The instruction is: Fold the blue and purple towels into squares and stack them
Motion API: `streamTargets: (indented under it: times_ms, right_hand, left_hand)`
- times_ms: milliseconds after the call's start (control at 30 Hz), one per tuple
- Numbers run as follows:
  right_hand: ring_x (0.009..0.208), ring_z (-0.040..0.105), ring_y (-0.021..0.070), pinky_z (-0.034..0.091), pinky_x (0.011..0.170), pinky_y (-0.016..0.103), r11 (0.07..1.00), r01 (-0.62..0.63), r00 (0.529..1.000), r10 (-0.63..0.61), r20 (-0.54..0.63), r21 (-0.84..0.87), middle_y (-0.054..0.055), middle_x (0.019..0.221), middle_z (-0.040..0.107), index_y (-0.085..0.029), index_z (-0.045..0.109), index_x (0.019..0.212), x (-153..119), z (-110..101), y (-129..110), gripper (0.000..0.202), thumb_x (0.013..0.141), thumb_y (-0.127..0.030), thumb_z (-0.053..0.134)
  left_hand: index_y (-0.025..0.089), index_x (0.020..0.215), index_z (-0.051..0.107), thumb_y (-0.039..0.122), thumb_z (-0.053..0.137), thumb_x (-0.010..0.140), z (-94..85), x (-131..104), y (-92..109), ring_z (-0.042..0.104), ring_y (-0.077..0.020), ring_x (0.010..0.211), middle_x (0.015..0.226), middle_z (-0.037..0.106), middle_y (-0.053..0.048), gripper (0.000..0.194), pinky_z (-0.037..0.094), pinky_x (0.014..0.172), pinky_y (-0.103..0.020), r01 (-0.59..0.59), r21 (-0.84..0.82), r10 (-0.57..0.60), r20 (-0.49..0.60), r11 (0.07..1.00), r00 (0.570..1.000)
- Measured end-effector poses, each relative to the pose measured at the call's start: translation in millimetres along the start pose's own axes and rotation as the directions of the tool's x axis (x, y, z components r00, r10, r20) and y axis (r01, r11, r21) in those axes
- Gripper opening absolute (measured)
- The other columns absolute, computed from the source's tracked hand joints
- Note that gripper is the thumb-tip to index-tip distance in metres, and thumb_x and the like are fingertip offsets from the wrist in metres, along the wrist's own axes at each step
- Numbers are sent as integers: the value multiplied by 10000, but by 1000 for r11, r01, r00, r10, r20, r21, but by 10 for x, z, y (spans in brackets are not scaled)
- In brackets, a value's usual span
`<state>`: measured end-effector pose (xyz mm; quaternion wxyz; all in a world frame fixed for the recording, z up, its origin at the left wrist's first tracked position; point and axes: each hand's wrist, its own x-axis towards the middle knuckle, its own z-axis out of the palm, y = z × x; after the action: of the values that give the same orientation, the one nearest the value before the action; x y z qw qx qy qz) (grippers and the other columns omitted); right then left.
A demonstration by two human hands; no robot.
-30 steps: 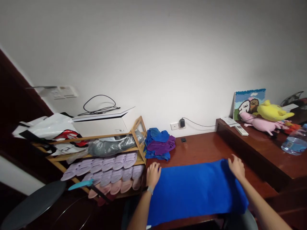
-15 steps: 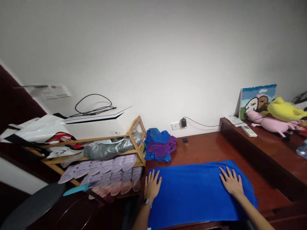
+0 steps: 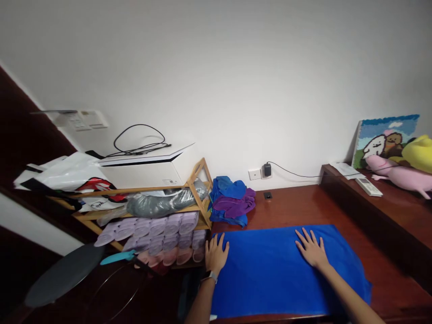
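A blue cloth [image 3: 266, 274] lies spread out on the reddish-brown desk [image 3: 290, 204], its right end slightly rumpled. My left hand [image 3: 216, 252] rests on the cloth's left edge, fingers spread, with a watch on the wrist. Toward the cloth's upper right, my right hand [image 3: 312, 249] lies flat with its fingers apart. Neither hand grips anything. Behind the cloth's left corner sits a crumpled pile of blue and purple cloths [image 3: 232, 202], apart from both hands.
Left of the desk stands a wooden rack [image 3: 199, 193] with slippers [image 3: 168, 227], a white box [image 3: 148, 173] and bags. A raised shelf [image 3: 367, 207] at right carries a remote control [image 3: 369, 186], a pink plush toy [image 3: 401, 173] and a picture [image 3: 384, 139]. A charger [image 3: 267, 169] is plugged into the wall.
My right hand has slid left across the blue cloth. My left hand stays at the left edge. The view has turned slightly left, so the surroundings sit farther right.
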<state>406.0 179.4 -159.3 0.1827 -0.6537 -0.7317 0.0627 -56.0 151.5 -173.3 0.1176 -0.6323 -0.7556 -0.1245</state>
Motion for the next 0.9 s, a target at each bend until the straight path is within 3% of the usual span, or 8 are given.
streamTargets:
  times_ms: [133, 233, 333, 467, 633, 800, 900]
  right_hand:
    - [1380, 540, 446, 369, 1109, 723, 997, -14, 998, 20, -65, 80, 47, 1418, 673, -428, 675, 1312, 7, 15, -44, 422, 968, -558, 468]
    - [1359, 560, 434, 394, 1098, 714, 996, 11, 997, -5, -74, 87, 57, 1409, 677, -422, 681, 1306, 46, -18, -14, 438, 967, -588, 459]
    - [1442, 496, 387, 340, 1174, 677, 1000, -22, 999, 22, -42, 10, 42, 1511, 612, -408, 634, 1396, 84, 5, 89, 515, 979, -596, 397]
    - [1554, 354, 326, 253, 1257, 594, 982, -137, 986, 148, 82, -133, 49, 1649, 466, -329, 509, 1558, 14, 97, 611, 660, 970, -553, 312]
    - [1566, 336, 291, 286, 1261, 530, 958, -233, 968, 245, 54, -169, 79, 1668, 430, -234, 473, 1589, -151, 81, 1496, 741, 966, -524, 197]
    - [1514, 431, 314, 362, 1236, 470, 981, -193, 979, 194, 66, -32, 120, 1625, 488, -177, 566, 1510, -239, -108, 1777, 796, 881, -582, 293]
    - [1374, 579, 385, 467, 1147, 498, 933, -345, 932, 353, -76, 99, 216, 1498, 595, -111, 630, 1410, -434, -250, 1867, 842, 808, -630, 353]
  left_hand:
    - [246, 1494, 604, 449, 477, 1010, 44, 18, -42, 504, -367, 1444, 1544, 592, -145, 540, 295, 1230, -618, 29, 48, -29, 13, 998, 999]
    - [195, 1483, 615, 429, 441, 1025, 54, 95, -53, 466, -346, 1485, 1563, 571, -155, 542, 294, 1252, -556, -40, 13, 40, 12, 999, 999]
    - [232, 1544, 544, 433, 412, 1045, 100, 157, -60, 413, -313, 1530, 1642, 481, -118, 553, 303, 1258, -517, -92, -76, 98, 71, 993, 993]
    - [278, 1595, 462, 482, 427, 1047, 173, 162, -60, 372, -323, 1554, 1684, 413, -110, 586, 290, 1260, -539, -58, -92, 72, 150, 994, 986]
    - [292, 1603, 447, 479, 434, 1046, 199, 157, -36, 350, -334, 1564, 1692, 399, -110, 587, 281, 1263, -540, -45, -73, 55, 139, 996, 989]
    - [292, 1599, 455, 478, 438, 1043, 245, 175, -31, 357, -340, 1560, 1692, 397, -118, 586, 286, 1259, -542, -32, -74, 41, 129, 997, 991]
    - [297, 1602, 447, 478, 441, 1041, 266, 182, -29, 349, -340, 1564, 1693, 395, -109, 590, 281, 1262, -544, -23, -73, 33, 136, 997, 990]
